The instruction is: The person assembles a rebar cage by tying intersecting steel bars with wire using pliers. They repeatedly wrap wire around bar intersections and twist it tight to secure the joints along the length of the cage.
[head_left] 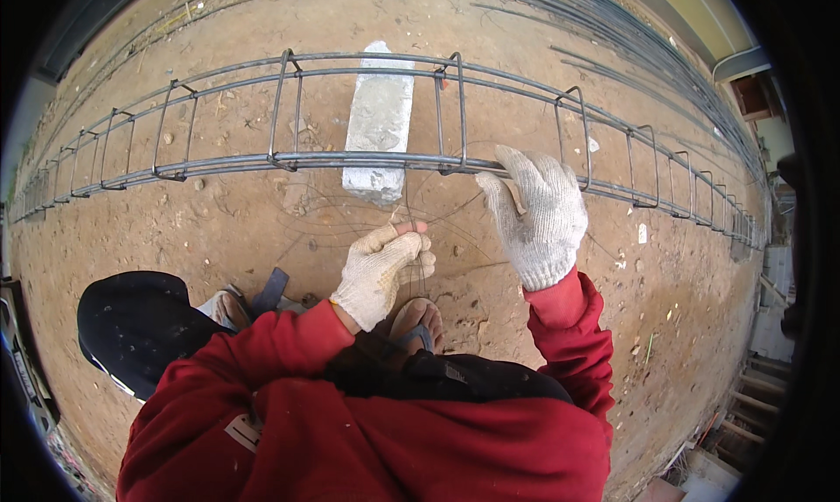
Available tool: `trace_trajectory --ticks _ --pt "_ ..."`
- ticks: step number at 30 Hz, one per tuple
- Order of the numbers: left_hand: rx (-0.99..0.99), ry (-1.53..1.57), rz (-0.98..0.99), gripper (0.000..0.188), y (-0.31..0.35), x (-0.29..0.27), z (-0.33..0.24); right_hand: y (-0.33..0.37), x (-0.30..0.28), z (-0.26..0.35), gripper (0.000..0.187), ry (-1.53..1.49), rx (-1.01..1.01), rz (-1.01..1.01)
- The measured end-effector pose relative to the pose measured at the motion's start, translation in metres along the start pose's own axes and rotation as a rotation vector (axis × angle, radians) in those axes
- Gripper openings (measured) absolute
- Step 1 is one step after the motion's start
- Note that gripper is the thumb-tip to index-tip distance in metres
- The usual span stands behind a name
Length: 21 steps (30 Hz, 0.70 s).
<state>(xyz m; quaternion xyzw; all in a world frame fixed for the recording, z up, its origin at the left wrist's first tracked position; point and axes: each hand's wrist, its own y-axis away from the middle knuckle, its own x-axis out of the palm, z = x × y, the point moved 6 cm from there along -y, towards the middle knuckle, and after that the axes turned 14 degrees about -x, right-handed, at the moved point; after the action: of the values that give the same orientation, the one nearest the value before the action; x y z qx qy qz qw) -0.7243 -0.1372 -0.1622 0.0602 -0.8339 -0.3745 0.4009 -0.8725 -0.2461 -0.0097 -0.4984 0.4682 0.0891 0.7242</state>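
Note:
A long rebar cage [350,161], made of steel bars with square stirrups, runs across in front of me. My left hand [378,270], in a whitish knit glove with a bare fingertip showing, is closed around thin tie wire [411,206] just below the near bars. More loose wire fans out around it. My right hand [542,217], also gloved, is at the near bars to the right of a stirrup. Its fingers lie over the bars and its thumb is beneath, gripping the cage.
A pale concrete block [380,108] lies under the cage. Loose steel rods [647,56] are bundled at the far right. A dark flat piece [270,290] lies near my sandalled feet on the brown dirt ground [682,327]. Planks [757,401] line the right edge.

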Motion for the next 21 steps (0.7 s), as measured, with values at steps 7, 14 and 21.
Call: trace_trajectory --ticks 7,14,21 --pt "-0.027 0.045 0.068 0.031 0.003 0.003 -0.005 -0.010 0.042 -0.011 0.028 -0.191 -0.161 0.182" --pt "-0.008 0.020 0.064 0.031 0.006 0.000 -0.009 -0.008 0.044 -0.012 0.020 -0.213 -0.111 0.193" --pt "0.104 -0.117 0.053 0.035 0.006 0.008 -0.013 -0.009 0.048 -0.011 0.017 -0.228 -0.070 0.147"
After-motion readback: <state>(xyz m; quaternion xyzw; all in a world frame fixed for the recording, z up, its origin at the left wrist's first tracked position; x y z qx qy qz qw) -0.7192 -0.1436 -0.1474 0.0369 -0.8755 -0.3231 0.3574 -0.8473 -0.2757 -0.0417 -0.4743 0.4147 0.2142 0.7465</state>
